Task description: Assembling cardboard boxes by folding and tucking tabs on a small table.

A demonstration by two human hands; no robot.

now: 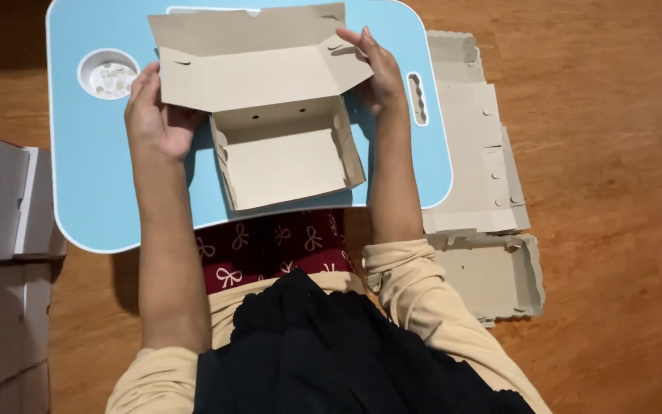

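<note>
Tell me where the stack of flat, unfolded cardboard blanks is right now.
In the head view, the flat blanks lie on the wooden floor at the person's right, tucked against the blue lap table's right edge.

Warm indoor light falls from above, bright over the middle and dimmer toward the upper left corner. The tray [93, 176] shows soft sheen without hard glare. The arms cast soft shadows onto the tray and floor [614, 230]. Focus is fair; the edges look slightly soft and stretched.
</note>
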